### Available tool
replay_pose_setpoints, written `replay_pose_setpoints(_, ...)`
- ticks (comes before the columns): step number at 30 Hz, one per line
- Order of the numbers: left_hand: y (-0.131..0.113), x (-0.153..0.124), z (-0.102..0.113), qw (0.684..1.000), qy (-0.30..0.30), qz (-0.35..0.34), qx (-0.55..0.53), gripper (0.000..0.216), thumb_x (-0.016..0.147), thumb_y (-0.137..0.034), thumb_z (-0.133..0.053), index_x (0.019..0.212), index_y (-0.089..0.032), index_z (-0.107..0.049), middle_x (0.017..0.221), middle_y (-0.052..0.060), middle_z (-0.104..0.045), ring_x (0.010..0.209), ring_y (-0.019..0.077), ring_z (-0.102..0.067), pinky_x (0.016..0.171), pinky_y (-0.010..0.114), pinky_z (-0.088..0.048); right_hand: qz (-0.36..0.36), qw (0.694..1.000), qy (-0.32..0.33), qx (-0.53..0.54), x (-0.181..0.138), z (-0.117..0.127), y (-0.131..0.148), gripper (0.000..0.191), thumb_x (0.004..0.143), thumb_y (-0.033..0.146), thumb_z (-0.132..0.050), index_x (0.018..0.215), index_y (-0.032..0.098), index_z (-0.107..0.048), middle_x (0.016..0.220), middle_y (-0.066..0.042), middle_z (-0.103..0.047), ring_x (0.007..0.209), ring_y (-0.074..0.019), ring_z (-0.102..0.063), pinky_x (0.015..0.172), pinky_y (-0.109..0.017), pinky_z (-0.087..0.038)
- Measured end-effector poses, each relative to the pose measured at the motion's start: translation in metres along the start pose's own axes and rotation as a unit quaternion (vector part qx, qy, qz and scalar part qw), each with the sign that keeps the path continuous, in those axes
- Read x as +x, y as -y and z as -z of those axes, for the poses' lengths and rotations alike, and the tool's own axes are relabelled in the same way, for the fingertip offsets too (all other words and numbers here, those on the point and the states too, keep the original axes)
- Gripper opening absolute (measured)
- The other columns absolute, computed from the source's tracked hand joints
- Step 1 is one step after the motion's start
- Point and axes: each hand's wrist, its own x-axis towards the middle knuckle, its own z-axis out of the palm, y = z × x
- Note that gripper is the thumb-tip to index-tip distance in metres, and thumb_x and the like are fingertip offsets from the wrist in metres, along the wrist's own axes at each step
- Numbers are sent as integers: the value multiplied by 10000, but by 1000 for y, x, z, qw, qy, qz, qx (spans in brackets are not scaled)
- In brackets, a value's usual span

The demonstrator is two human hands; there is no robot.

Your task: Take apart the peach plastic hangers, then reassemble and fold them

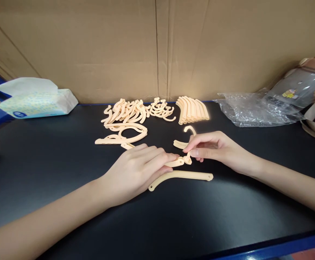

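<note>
My left hand (138, 169) is closed around a cream plastic hanger arm (177, 163), whose holed end sticks out past the fingertips. Between thumb and fingers, my right hand (219, 150) pinches a cream hanger hook (190, 129); its curved top rises above the fingers. The hook's base meets or nearly meets the arm's end; I cannot tell if they are joined. Just in front of both hands lies a loose curved hanger arm (184, 174) with a hole at each end. Behind the right fingers, another cream piece (179, 144) is partly hidden.
Folded hangers (139, 138) lie left of centre. Farther back are a heap of curved pieces (130, 112), a pile of hooks (161, 108) and stacked hanger arms (192, 110). A tissue pack (38, 103) stands left; a clear plastic bag (255, 110) and a bottle (295, 85) stand right.
</note>
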Motion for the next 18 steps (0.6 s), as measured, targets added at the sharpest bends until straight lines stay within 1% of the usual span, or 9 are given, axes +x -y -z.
replay_pose_setpoints(6, 0, -2, 1, 999, -21, -18, -15, 170, 948, -149, -515, 1085, -82, -590, 872, 79, -696, 710, 158, -611, 613, 273, -435, 5, 1000, 27, -8, -1, 1, -1, 121, 809, 285, -724, 905, 220, -757, 787, 18, -669, 724, -88, -580, 685, -229, -462)
replay_pose_setpoints(12, -2, -2, 1, 1000, -15, -20, -5, 183, 948, -156, -520, 1096, -75, -592, 870, 80, -697, 707, 159, -608, 606, 277, -435, 5, 1000, -3, -23, -2, -3, 1, 136, 797, 306, -735, 902, 222, -759, 794, 17, -685, 753, -101, -607, 719, -240, -471)
replay_pose_setpoints(18, -3, 0, 2, 1000, -9, -24, 12, 167, 963, -160, -491, 1045, -76, -609, 872, 86, -706, 698, 159, -609, 599, 279, -430, 10, 997, -17, -74, -4, -3, 1, 184, 795, 356, -729, 909, 215, -758, 809, -4, -685, 751, -128, -599, 679, -267, -455)
